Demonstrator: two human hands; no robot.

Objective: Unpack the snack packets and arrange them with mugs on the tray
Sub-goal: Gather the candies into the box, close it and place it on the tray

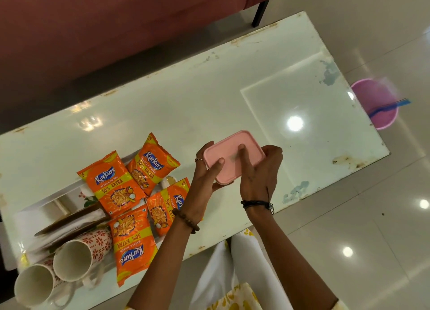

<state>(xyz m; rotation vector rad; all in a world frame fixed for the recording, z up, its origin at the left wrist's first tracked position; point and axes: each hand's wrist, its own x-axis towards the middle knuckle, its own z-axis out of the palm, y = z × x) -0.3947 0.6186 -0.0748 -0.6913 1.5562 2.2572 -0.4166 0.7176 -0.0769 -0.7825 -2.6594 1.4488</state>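
Both hands hold a pink lidded plastic box point(229, 151) above the white table. My left hand point(206, 177) grips its left side with the thumb on the lid. My right hand point(260, 170) grips the right side, two fingers pressed on the lid. Several orange Kurkure snack packets point(116, 186) lie on a white tray point(30, 219) at the left. Two white mugs with red flower prints point(74, 260) lie on their sides at the tray's near-left end, mouths facing me.
The glossy white table point(209, 95) has worn, rusty edges. A dark red sofa point(116, 18) stands behind it. A purple bucket with a blue handle point(377, 102) sits on the tiled floor at the right. My white and yellow clothes point(232, 274) show below.
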